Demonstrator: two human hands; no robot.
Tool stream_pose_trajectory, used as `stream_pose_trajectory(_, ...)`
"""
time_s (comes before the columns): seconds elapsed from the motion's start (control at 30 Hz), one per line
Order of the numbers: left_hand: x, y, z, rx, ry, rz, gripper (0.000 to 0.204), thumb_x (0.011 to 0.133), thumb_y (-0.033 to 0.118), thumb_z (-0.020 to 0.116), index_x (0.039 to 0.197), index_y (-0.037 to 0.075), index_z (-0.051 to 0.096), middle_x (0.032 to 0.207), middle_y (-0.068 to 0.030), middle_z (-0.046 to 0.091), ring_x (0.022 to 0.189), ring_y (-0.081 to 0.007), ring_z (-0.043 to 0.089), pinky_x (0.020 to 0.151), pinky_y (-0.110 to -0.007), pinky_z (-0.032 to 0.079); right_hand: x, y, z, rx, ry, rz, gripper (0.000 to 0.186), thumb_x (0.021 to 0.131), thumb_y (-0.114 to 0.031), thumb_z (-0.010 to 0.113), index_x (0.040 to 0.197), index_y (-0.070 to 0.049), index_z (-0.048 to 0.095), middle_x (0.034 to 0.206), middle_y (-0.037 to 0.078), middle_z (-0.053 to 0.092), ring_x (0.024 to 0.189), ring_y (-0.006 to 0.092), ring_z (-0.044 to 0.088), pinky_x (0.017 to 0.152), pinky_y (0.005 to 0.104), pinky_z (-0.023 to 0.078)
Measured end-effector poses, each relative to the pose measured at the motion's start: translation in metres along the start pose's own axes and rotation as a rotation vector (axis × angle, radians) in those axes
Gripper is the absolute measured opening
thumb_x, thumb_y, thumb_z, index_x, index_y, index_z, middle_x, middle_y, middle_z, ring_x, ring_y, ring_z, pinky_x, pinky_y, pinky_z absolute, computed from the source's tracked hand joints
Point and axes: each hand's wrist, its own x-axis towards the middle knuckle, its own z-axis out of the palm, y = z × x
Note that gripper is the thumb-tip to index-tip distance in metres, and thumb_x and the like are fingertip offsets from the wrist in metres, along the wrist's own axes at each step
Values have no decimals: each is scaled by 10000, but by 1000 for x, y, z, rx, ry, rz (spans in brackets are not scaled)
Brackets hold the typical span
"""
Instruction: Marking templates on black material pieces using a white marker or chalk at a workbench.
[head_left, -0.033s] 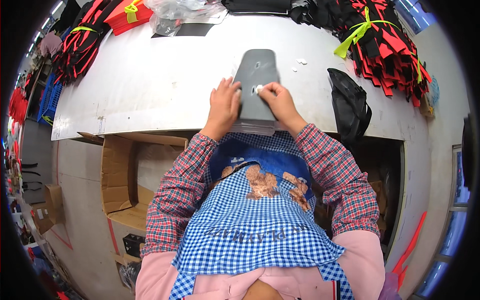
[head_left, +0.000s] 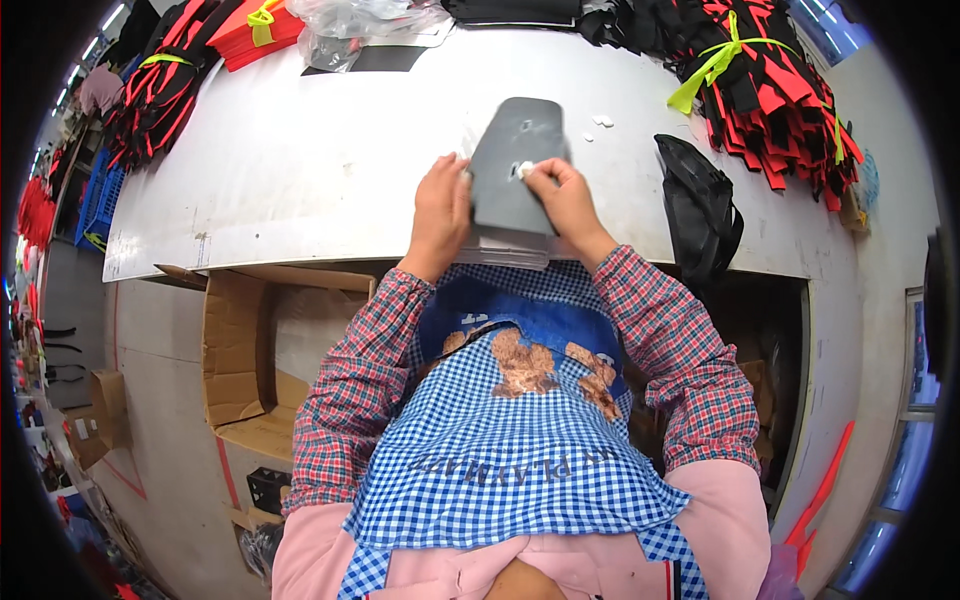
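A dark grey tapered panel [head_left: 518, 195] lies over a stack of pale sheets [head_left: 510, 250] at the table's front edge. It has two small slots, one near its far end and one around its middle. My left hand [head_left: 440, 215] holds the panel's left edge, fingers close together. With thumb and forefinger, my right hand [head_left: 568, 205] pinches a small white piece [head_left: 525, 170] against the middle slot; the fingers partly cover it. Several loose white pieces [head_left: 602, 121] lie on the table to the right of the panel.
A black fabric item [head_left: 697, 205] lies at the table's right front edge. Bundles of black and red strips [head_left: 770, 100] tied with yellow bands sit at the back corners. Clear plastic bags [head_left: 365, 22] lie at the back. Below the white table [head_left: 280, 150] is an open cardboard box [head_left: 235, 350].
The grey panel has turned slightly clockwise, its far end shifting right. My right hand has moved a little up with the white piece. My left hand stays by the panel's left edge.
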Motion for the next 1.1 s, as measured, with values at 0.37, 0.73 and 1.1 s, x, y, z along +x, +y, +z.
stream_pose_trajectory(0.37, 3, 51, -15, 144, -383, -69, 321, 796, 172, 795, 1046, -9, 708, 933, -184, 647, 910, -343, 637, 822, -414, 531, -56, -31, -35, 868, 98, 267, 174, 980, -240, 627, 1015, -70, 613, 958, 41, 688, 907, 119, 675, 988, 460, 553)
stream_pose_trajectory(0.73, 20, 41, -14, 126, -384, -24, 138, 829, 6, 660, 940, -11, 740, 883, -225, 696, 824, -371, 685, 757, -427, 549, -77, -16, 3, 1016, -134, 311, 251, 975, -273, 627, 1099, -56, 607, 1094, 108, 665, 1070, 218, 669, 992, 449, 577)
stream_pose_trajectory(1.1, 26, 46, -29, -29, -573, -372, 274, 820, 166, 750, 1024, -14, 716, 880, -175, 704, 738, -369, 667, 723, -397, 552, -68, -20, 9, 935, 96, 215, 204, 946, -266, 663, 1014, -80, 613, 946, 44, 665, 862, 138, 652, 749, 309, 553)
